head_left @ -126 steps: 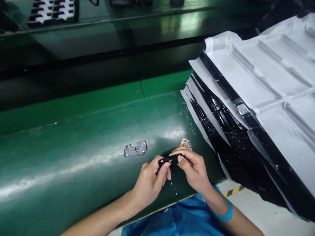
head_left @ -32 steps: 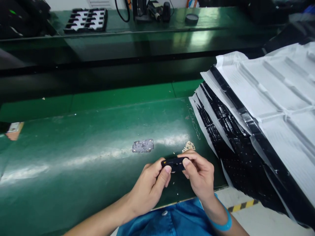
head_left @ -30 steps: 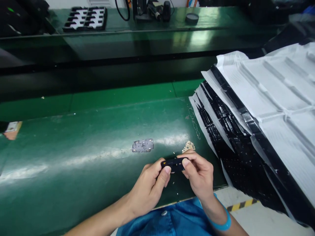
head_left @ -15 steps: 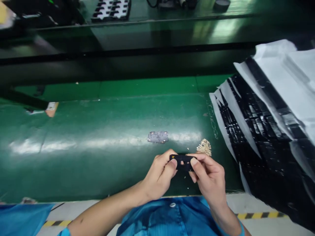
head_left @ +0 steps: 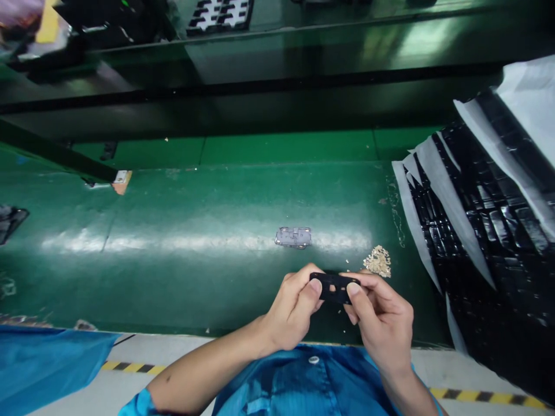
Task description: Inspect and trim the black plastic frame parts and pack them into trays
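A small flat black plastic part with cut-outs is held between both my hands, low over the front edge of the green belt. My left hand pinches its left end with thumb and fingers. My right hand pinches its right end the same way. A grey metal plate lies flat on the belt a little beyond my hands. A small heap of pale crumbs sits just right of it.
Stacked black trays with white sheets between them lean at the right. A tray of parts stands on the far green bench. A blue sleeve shows at the lower left. The floor below has yellow-black tape.
The view has swung left and down, so the trays sit further right. My hands still hold the black part, which they have turned a little.
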The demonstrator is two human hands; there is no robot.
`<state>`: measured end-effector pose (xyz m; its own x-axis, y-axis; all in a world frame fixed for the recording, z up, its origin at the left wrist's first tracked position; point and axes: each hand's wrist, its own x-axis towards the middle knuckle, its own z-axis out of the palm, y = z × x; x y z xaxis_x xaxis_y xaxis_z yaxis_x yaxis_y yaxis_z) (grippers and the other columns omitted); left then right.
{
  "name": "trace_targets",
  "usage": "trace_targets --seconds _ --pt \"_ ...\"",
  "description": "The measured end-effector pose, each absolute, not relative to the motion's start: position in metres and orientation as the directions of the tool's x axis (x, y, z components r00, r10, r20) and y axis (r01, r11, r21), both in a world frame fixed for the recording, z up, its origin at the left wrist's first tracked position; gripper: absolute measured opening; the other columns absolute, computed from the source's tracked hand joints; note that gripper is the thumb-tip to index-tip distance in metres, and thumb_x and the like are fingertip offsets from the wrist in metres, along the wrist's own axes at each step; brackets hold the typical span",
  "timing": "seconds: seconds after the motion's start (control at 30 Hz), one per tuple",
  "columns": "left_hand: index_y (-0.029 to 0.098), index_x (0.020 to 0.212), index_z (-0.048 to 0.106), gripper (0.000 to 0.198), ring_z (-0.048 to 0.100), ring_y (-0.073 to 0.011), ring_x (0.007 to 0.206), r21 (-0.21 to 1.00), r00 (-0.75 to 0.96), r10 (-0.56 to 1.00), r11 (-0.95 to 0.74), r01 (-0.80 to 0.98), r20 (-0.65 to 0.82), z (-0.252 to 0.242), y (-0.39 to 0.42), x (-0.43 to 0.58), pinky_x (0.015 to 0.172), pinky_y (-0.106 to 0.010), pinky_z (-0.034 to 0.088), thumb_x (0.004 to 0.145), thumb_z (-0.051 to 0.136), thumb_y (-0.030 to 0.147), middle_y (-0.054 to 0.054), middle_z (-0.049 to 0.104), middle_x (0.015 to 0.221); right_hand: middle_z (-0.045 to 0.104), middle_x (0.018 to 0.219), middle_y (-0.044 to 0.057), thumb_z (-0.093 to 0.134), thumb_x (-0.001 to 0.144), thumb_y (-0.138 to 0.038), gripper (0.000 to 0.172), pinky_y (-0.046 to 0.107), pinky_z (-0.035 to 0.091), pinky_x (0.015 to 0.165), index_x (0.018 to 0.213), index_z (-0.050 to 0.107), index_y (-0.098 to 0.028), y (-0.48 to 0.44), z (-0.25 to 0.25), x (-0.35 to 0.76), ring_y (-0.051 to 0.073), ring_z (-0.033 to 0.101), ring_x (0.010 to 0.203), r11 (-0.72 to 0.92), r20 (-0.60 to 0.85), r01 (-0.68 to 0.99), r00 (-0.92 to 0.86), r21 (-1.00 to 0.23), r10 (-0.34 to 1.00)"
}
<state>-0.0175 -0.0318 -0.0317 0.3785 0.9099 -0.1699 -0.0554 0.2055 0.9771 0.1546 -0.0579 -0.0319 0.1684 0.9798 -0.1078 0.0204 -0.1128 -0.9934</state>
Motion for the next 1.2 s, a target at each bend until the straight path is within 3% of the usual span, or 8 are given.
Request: trace_targets --seconds 0.2,0.4,0.63,0.7,0.77,0.9,1.03,1.2 --pt "0.017 0.095 0.058 0.037 0.039 -0.0091 0.050 0.963 0.354 0.908 0.261 -0.065 -0.222 -0.033 -0.034 -0.022 0.052 -0.023 0.033 0.112 0.040 0.045 0.006 0.044 0.060 0.062 0.067 -0.002 0.069 0.102 -0.026 0.013 0.020 0.045 0.042 0.103 0.081 -0.021 -0.060 -0.032 0.152 0.009 0.055 0.043 -0.116 -0.110 0.033 0.162 -0.993 0.981" --pt "0.018 0.091 0.056 0.041 0.035 -0.0085 0.051 0.948 0.316 0.911 0.307 -0.087 -0.266 -0.038 -0.038 -0.018 0.051 -0.022 0.028 0.111 0.041 0.051 0.006 0.041 0.062 0.065 0.069 -0.001 0.070 0.101 -0.026 0.013 0.022 0.046 0.042 0.102 0.082 -0.022 -0.061 -0.030 0.149 0.010 0.055 0.045 -0.099 -0.083 0.097 0.156 -0.990 0.984" --pt "0.018 0.078 0.054 0.034 0.036 -0.0094 0.055 0.829 0.302 0.843 0.515 -0.217 -0.445 -0.029 -0.031 -0.016 0.050 -0.022 0.027 0.099 0.050 0.044 0.004 0.042 0.066 0.073 0.090 0.006 0.072 0.094 -0.010 0.032 0.029 0.054 0.056 0.121 0.080 -0.027 -0.074 -0.037 0.152 0.018 0.066 0.065 0.175 0.207 0.309 0.075 -0.935 0.975" --pt "0.018 0.076 0.054 0.028 0.035 -0.0085 0.050 0.781 0.327 0.807 0.575 -0.243 -0.492 -0.021 -0.028 -0.018 0.047 -0.022 0.025 0.095 0.050 0.040 0.004 0.043 0.062 0.072 0.087 0.005 0.071 0.096 -0.012 0.030 0.027 0.052 0.052 0.121 0.080 -0.026 -0.072 -0.037 0.153 0.015 0.063 0.060 0.112 0.129 0.243 0.054 -0.963 0.990" --pt "0.019 0.079 0.053 0.026 0.033 -0.0084 0.045 0.756 0.357 0.777 0.611 -0.233 -0.519 -0.015 -0.027 -0.020 0.045 -0.022 0.024 0.095 0.049 0.040 0.006 0.042 0.056 0.067 0.075 0.001 0.068 0.102 -0.019 0.020 0.024 0.047 0.047 0.118 0.079 -0.024 -0.069 -0.037 0.155 0.012 0.058 0.051 -0.059 -0.056 0.090 0.028 -0.994 0.998" --pt "0.021 0.084 0.048 0.028 0.031 -0.0082 0.047 0.769 0.402 0.764 0.610 -0.193 -0.505 -0.009 -0.030 -0.025 0.047 -0.021 0.025 0.099 0.050 0.044 0.007 0.043 0.056 0.058 0.059 -0.003 0.069 0.104 -0.030 0.016 0.021 0.042 0.046 0.112 0.079 -0.022 -0.064 -0.041 0.158 0.009 0.050 0.046 -0.283 -0.285 -0.145 -0.004 -0.948 0.959" --pt "0.020 0.082 0.049 0.031 0.033 -0.0088 0.052 0.834 0.380 0.803 0.537 -0.127 -0.460 -0.012 -0.035 -0.028 0.051 -0.022 0.028 0.105 0.044 0.040 0.006 0.044 0.060 0.058 0.058 -0.003 0.072 0.103 -0.032 0.016 0.020 0.042 0.045 0.111 0.080 -0.021 -0.062 -0.040 0.156 0.009 0.050 0.046 -0.288 -0.293 -0.157 0.009 -0.944 0.956" --pt "0.019 0.076 0.048 0.037 0.036 -0.0102 0.057 0.863 0.301 0.836 0.501 -0.073 -0.460 -0.016 -0.034 -0.028 0.053 -0.023 0.028 0.107 0.041 0.037 0.004 0.043 0.062 0.061 0.062 -0.002 0.070 0.103 -0.030 0.015 0.021 0.046 0.044 0.109 0.080 -0.020 -0.061 -0.031 0.152 0.010 0.054 0.046 -0.218 -0.219 -0.018 0.017 -0.976 0.976"
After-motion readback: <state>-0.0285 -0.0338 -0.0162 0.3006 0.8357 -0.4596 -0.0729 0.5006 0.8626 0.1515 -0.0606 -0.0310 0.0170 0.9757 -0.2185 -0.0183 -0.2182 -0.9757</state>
